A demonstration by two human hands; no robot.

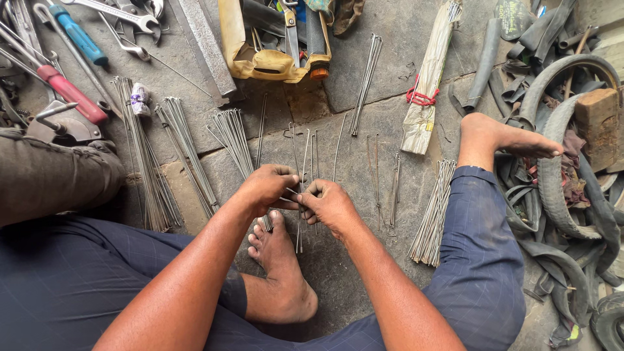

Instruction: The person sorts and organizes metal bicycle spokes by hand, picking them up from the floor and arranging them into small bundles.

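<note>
Nearest us, our forearms run out over dark blue trousers to the two hands, which meet above our bare foot (276, 260) on the stone floor (364, 78). The left hand (266, 187) and the right hand (330, 205) both have their fingers curled shut around a small bunch of thin metal spokes (301, 221), held roughly upright between the knuckles, its lower ends pointing down beside the toes.

To do this well, we judge it best to keep the ends level, tapping them together and pinching firmly so no spoke slips out of line; loose ones will fan apart and snag.

Both wrists are bent slightly inward, thumbs facing each other, elbows wide. More spoke bundles lie about: several to the left (185, 153), one by the right knee (432, 214), and a paper-wrapped bundle (426, 84) tied with red cord beyond. Old tyres (559, 188) pile up at the right.
</note>
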